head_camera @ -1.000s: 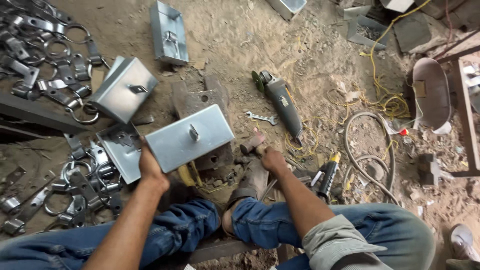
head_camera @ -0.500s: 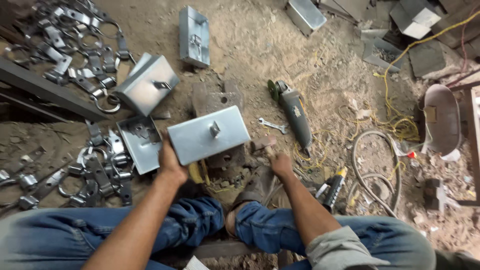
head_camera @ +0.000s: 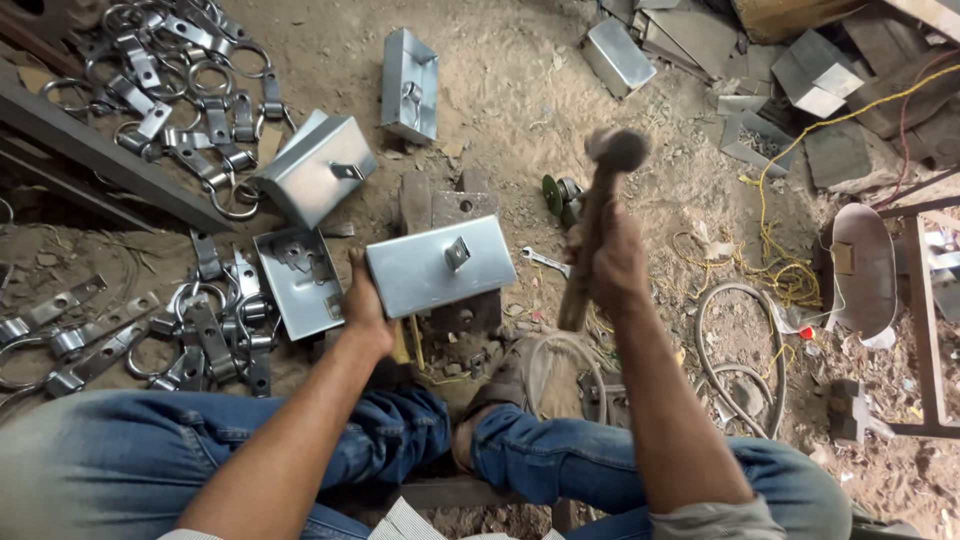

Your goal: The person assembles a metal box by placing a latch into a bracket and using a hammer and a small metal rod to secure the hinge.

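Left hand [head_camera: 362, 305] grips metal box [head_camera: 440, 265] on block, right hand [head_camera: 612, 262] clenches raised hammer [head_camera: 600, 200]; sandy workshop floor [head_camera: 500, 90]

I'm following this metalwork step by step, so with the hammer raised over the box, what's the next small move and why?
Probably bring the hammer down onto the small bracket on the metal box. The right hand holds it lifted above, while the left hand steadies the box on the iron block.
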